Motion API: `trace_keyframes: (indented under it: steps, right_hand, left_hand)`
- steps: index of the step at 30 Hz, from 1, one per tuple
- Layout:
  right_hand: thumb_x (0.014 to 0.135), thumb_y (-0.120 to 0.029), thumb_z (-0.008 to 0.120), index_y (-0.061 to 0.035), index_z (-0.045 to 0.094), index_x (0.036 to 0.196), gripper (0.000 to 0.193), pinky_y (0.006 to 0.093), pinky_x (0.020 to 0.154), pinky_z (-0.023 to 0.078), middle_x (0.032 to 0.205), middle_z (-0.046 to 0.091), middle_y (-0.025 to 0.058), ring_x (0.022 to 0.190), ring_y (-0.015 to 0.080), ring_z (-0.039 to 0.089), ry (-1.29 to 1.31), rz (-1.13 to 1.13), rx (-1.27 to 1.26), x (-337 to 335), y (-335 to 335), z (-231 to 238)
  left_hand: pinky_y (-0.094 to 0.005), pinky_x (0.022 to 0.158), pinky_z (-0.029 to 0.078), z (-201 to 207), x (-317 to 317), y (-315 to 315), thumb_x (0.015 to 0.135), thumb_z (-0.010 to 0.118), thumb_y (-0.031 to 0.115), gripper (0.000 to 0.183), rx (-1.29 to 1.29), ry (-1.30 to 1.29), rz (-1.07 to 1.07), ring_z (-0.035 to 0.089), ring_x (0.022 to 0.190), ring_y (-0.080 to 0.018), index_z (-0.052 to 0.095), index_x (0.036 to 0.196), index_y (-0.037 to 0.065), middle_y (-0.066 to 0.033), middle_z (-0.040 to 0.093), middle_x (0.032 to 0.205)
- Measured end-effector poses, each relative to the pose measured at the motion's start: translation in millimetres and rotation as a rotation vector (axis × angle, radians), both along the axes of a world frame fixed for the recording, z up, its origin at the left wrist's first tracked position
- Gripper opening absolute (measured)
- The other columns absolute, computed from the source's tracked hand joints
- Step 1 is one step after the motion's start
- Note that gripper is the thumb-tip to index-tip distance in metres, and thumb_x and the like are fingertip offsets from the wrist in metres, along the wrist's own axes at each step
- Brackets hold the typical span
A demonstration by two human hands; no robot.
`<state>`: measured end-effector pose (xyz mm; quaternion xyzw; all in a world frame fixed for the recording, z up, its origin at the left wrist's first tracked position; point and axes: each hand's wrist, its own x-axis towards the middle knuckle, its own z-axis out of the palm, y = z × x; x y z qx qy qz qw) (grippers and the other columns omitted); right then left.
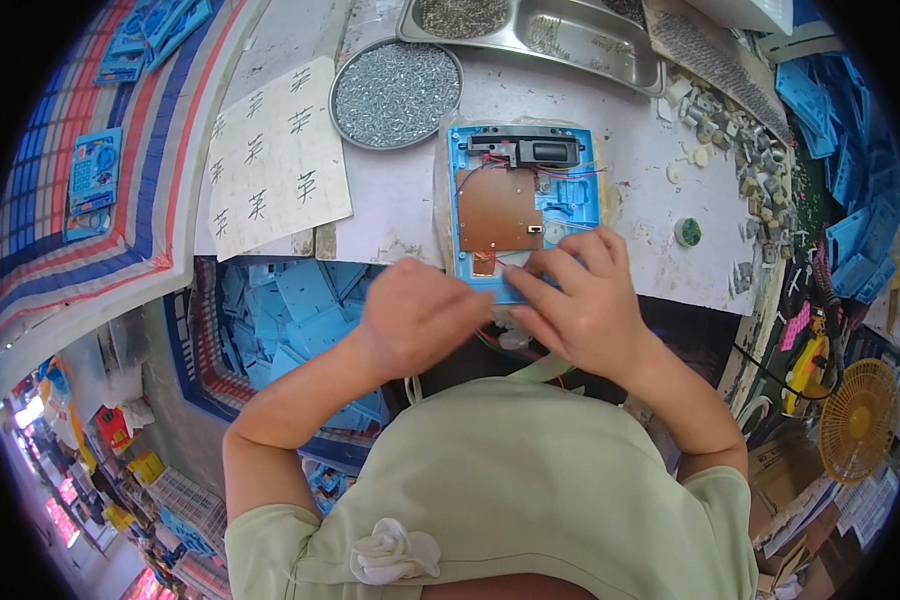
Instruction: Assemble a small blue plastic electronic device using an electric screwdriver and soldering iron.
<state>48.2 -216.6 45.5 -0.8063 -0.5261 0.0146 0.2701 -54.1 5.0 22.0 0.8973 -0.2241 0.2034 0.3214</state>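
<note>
A blue plastic housing point(597, 203), its inside facing up, lies at the table's front edge. Within it sit a brown circuit board point(498, 212), a black part point(548, 151) along the far side and thin loose wires. My right hand point(590, 300) is closed over the housing's near right corner, index fingertip inside and thumb by the near wall. At the near left corner is my left hand point(410, 315), fingers curled together and slightly blurred. Whatever it may hold is hidden. A small copper-coloured piece point(484, 263) shows beneath the board, close to the fingertips.
Beyond the housing stand a round dish of small screws point(396, 95) and a steel compartment tray point(590, 55). A sheet with handwriting point(275, 165) lies left. Small metal parts point(755, 160) line the right edge, near a green round piece point(687, 232). Blue panels point(295, 305) fill a bin below.
</note>
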Motion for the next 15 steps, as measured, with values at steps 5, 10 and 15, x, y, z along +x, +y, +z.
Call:
trace_keyframes:
  steps: [5, 10, 15]
  right_hand:
    - [0.073, -0.021, 0.08, -0.0075, 0.071, 0.101, 0.032, 0.0467, 0.091, 0.041, 0.098, 0.063, 0.0055, 0.097, 0.0243, 0.057, -0.021, -0.018, 0.073, -20.8, 34.4, -14.5]
    - [0.071, -0.019, 0.081, -0.0092, 0.069, 0.093, 0.027, 0.0461, 0.088, 0.041, 0.099, 0.064, 0.0058, 0.096, 0.0241, 0.058, 0.022, -0.03, 0.087, -28.8, 40.0, -18.5]
    - [0.075, -0.021, 0.071, -0.0085, 0.067, 0.086, 0.017, 0.0462, 0.087, 0.041, 0.1, 0.065, 0.0087, 0.097, 0.0261, 0.058, 0.009, -0.056, 0.115, -30.4, 37.4, -18.7]
  left_hand:
    - [-0.0396, 0.054, 0.04, -8.2, -33.4, 7.0, 0.075, 0.079, 0.007, 0.018, 0.08, 0.251, 0.167, 0.051, 0.059, -0.0272, 0.062, 0.08, 0.009, -0.0064, 0.054, 0.073]
    - [-0.0407, 0.058, 0.047, -16.8, -53.4, -7.6, 0.079, 0.076, 0.013, 0.013, 0.064, 0.466, -0.016, 0.059, 0.067, -0.0289, 0.064, 0.084, 0.01, -0.008, 0.058, 0.079]
    - [-0.0389, 0.064, 0.05, 27.6, -16.3, 11.7, 0.078, 0.078, 0.009, 0.018, -0.022, 0.531, 0.001, 0.062, 0.073, -0.0294, 0.066, 0.091, 0.006, -0.0104, 0.062, 0.083]
